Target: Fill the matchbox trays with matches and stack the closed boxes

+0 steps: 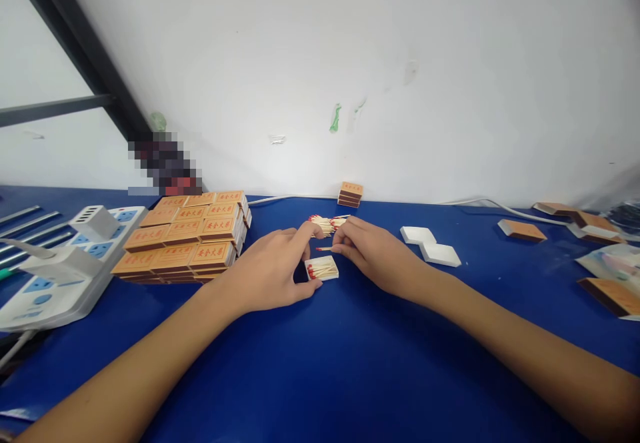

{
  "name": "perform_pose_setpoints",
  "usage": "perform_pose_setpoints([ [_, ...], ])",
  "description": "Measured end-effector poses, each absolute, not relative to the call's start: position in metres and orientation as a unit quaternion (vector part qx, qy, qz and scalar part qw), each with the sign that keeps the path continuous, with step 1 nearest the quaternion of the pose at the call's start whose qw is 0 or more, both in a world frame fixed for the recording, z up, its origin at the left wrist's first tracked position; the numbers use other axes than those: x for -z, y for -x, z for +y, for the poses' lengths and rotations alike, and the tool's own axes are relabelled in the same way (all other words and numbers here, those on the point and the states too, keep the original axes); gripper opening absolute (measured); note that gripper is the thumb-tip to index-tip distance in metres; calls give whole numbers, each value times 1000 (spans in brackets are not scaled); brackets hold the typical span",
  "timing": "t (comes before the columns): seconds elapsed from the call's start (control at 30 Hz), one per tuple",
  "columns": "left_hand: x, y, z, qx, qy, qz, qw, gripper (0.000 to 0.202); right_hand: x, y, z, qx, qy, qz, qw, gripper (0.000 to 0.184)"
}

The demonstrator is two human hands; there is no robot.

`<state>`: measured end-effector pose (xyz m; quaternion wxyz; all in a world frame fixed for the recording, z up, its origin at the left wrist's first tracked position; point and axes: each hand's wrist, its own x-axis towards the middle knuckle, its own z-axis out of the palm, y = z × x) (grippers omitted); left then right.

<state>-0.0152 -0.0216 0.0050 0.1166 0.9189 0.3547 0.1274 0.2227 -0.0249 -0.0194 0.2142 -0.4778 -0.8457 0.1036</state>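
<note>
A small white matchbox tray (336, 273) with several red-tipped matches (323, 269) in it lies on the blue table. My left hand (273, 266) straddles the tray's left end, thumb at the near edge and a finger by the far corner. Its index finger reaches to a loose pile of matches (327, 225) just beyond. Between thumb and fingertips, my right hand (377, 253) pinches a single match (324, 249), its red head pointing left, just above the tray. Both hands partly hide the pile.
Stacked orange matchboxes (187, 233) stand at left, beside a white power strip (65, 283). A smaller matchbox stack (350, 193) sits near the wall. Two white trays (440, 254) lie at right, with scattered matchbox sleeves (523, 229) farther right. A white cable (505, 207) runs along the back.
</note>
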Motion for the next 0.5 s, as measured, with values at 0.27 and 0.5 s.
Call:
perform_pose_setpoints([
  [0.27, -5, 15, -22, -137, -919, 352, 116, 56, 16, -214, -35, -96, 445, -865, 212, 11],
  [0.5, -7, 14, -22, -124, -918, 359, 112, 59, 40, -225, -13, -50, 448, -861, 236, 29],
])
